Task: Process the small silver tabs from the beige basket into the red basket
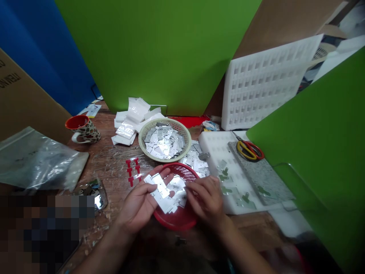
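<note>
My left hand (138, 207) is palm up over the left side of a red plastic basket (176, 224), its thumb pressing on several thin, shiny metal plates (161, 186) with small cutouts. More loose metal plates (178, 193) lie inside the basket. Over the basket's right rim, my right hand (207, 198) has its fingers bent and pinched together; whatever is between them is too small or hidden to make out. Behind the red basket stands a cream basket (142, 149) heaped with similar plates, and a further pile of plates (196, 158) lies beside it on the right.
Small red T-shaped pieces (129, 172), a patterned mug (88, 131) and a phone-like object (99, 199) are on the left. White packets (127, 125) lie behind. To the right, scissors (249, 150) rest on a grey slab (251, 177) over white foam (212, 142). Green panels (159, 53) enclose the table.
</note>
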`<state>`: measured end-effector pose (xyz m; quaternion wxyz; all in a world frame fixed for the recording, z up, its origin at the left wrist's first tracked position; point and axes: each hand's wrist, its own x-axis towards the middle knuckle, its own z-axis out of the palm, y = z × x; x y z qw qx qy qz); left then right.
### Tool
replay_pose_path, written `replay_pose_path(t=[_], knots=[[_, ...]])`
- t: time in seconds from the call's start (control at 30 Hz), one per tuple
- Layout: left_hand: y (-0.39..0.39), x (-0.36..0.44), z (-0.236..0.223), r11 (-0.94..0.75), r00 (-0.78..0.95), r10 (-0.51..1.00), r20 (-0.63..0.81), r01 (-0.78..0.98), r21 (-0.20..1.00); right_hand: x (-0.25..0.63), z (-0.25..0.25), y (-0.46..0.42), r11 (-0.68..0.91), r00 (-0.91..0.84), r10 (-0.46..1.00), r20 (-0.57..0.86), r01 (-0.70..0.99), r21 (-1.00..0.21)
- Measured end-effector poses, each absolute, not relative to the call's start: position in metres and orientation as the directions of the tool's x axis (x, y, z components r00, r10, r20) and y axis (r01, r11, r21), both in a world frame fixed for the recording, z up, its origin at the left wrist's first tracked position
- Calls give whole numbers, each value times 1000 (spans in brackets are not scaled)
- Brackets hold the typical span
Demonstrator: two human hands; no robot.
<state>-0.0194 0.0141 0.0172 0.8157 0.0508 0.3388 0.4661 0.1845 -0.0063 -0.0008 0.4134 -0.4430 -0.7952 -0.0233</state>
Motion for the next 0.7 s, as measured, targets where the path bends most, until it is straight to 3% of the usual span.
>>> replay_pose_path(t=[0.2,0.47,0.57,0.63,0.7], knots=[[12,-11,17,550,341,798,-497,-747,372,155,10,-16,560,-309,808,502,667,-492],[10,-10,11,547,343,820,-457,-704,453,147,5,-11,451,-255,873,415,746,-490],[11,-10,12,542,339,824,-454,-703,459,150,2,-6,297,-116,950,290,625,-722],[13,-11,14,548,352,821,-449,-707,447,153,0,-2,122,-32,992,120,428,-896],[14,-12,18,548,352,819,-454,-714,435,156,-1,2,-35,-6,999,-38,241,-970]])
